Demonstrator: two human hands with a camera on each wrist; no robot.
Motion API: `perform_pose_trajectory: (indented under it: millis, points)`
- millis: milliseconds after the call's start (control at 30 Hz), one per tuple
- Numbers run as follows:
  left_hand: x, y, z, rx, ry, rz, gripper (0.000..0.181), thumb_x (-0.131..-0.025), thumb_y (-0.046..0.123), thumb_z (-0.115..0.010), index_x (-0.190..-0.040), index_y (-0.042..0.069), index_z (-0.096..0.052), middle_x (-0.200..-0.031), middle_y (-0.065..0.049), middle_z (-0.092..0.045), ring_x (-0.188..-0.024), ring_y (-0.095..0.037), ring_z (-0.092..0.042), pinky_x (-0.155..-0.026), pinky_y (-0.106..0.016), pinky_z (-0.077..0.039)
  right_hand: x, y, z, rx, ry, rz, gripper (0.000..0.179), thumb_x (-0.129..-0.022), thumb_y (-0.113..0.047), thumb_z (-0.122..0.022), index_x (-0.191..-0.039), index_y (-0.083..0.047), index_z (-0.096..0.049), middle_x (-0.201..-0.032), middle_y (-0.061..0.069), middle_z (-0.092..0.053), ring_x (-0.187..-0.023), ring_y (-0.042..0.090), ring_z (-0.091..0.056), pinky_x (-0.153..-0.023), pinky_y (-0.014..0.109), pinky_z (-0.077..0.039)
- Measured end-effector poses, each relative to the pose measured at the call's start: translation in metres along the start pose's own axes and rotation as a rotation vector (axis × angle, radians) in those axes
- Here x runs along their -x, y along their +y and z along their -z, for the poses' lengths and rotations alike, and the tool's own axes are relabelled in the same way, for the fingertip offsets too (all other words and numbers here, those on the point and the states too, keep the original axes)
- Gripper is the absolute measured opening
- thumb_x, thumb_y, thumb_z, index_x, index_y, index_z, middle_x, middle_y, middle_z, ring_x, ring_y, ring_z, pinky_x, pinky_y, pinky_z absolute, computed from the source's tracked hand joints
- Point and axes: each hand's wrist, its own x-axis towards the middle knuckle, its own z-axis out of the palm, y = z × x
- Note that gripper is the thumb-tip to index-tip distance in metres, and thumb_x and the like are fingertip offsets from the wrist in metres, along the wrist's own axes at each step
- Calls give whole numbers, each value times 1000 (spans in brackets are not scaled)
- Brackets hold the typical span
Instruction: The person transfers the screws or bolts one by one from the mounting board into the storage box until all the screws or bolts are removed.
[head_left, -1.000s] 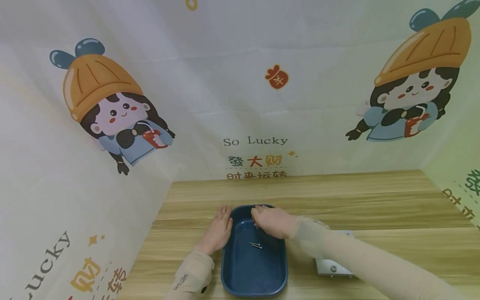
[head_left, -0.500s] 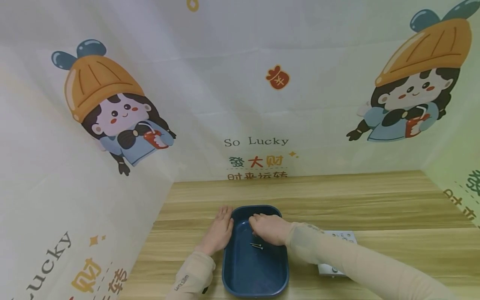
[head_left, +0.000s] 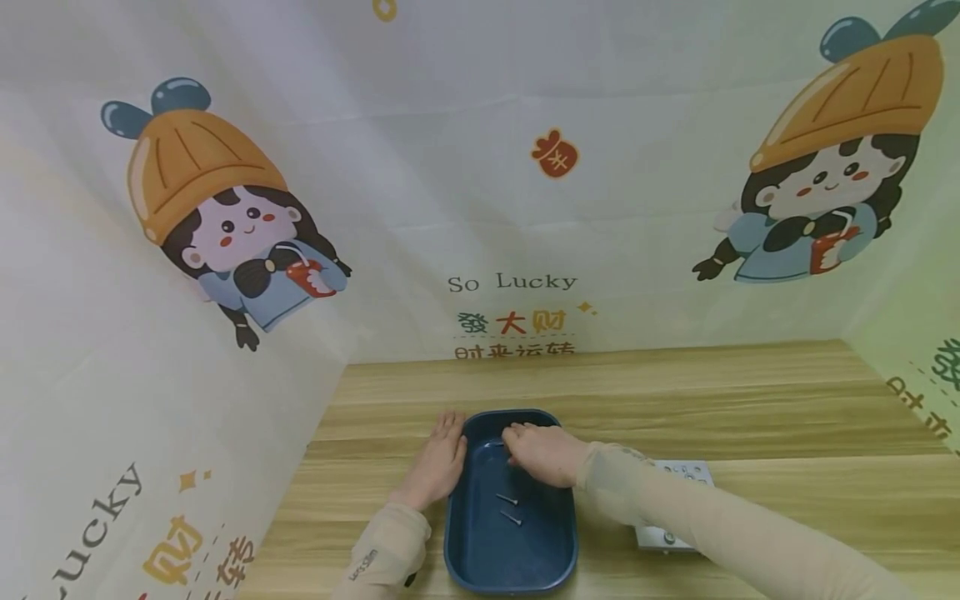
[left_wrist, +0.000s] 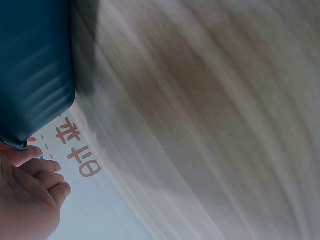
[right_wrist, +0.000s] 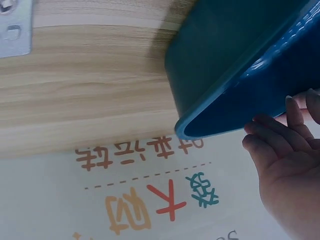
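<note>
A blue rectangular tray (head_left: 510, 567) lies lengthwise on the table, with two small screws (head_left: 511, 517) apart on its floor. My left hand (head_left: 438, 462) rests against the tray's left rim near the far end, its fingers extended in the head view. In the left wrist view the left hand's fingers (left_wrist: 47, 182) show beside the tray's corner. My right hand (head_left: 547, 452) reaches over the right rim into the tray's far half, fingers bent downward. In the right wrist view its thumb and index finger come close together inside the tray; whether a screw is between them is hidden.
A silver metal plate with holes (head_left: 686, 473) lies right of the tray, partly covered by the right sleeve (head_left: 675, 500). Printed cloth (head_left: 517, 208) hangs behind and beside the wood-grain table (head_left: 750, 400). A small black object (head_left: 409, 580) shows by the left sleeve.
Both screws have shifted toward the near end of the tray and now lie farther apart. The right hand has moved slightly within the tray's far half. My left hand stays at the rim.
</note>
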Motion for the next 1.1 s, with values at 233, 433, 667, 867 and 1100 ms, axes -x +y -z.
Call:
perform_pose_trajectory:
  millis: [233, 433, 667, 867, 1100]
  points:
    - [-1, -1, -2, 4, -4, 0, 49, -106, 14, -35, -148, -12, -32, -156, -32, -26, -148, -46, -21, -121, -56, -21, 11, 15, 5, -94, 40, -11, 8, -99, -14, -60, -98, -8, -55, -94, 7, -64, -86, 21, -66, -66, 29, -55]
    - [-2, -2, -3, 2, 7, 0, 49, -106, 15, -35, -147, -12, -33, -155, -32, -28, -147, -46, -23, -121, -55, -22, 25, 35, 11, -124, 74, -24, 7, -98, -8, -59, -99, -4, -54, -90, 7, -63, -80, 19, -65, -65, 28, -54]
    - [-1, 0, -1, -9, 9, 8, 49, -106, 15, -35, -147, -11, -34, -156, -31, -28, -147, -45, -23, -121, -55, -22, 44, 52, 15, -146, 88, -44, 7, -97, -5, -59, -100, -4, -53, -93, 8, -65, -83, 22, -68, -65, 29, -54]
    - [-1, 1, 0, -5, -1, 10, 49, -106, 15, -35, -148, -11, -32, -156, -31, -27, -148, -45, -22, -121, -55, -21, 61, 63, 15, -109, 133, -10, 9, -97, -5, -57, -103, 0, -52, -96, 13, -67, -79, 23, -68, -65, 27, -56]
    - [0, 1, 0, -4, 4, 5, 49, -106, 15, -35, -148, -11, -33, -156, -32, -28, -147, -45, -22, -121, -56, -22, 80, 73, 10, -134, 141, -51, 9, -97, -6, -58, -104, -2, -53, -95, 11, -67, -76, 20, -67, -66, 26, -57]
